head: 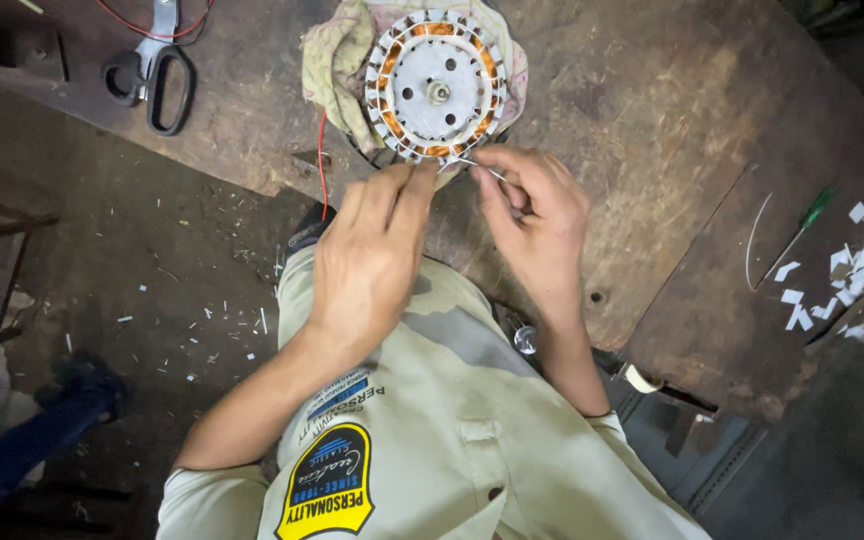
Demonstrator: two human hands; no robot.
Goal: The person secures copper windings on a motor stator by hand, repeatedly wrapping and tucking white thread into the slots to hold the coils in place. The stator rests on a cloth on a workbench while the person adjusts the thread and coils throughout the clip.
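Fingers (407, 190) of both hands, left hand (372, 255) and right hand (537, 225), pinch a thin wire (472, 165) at the stator (436, 90) near the table (652, 120) front edge; most slots look wound, this one unfinished.

Yellow-and-black shield-shaped printed label (326, 488) with blue lettering above, on the person's beige shirt front.

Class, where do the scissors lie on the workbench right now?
The scissors lie at the upper left of the head view, on the wooden workbench, left of the cloth.
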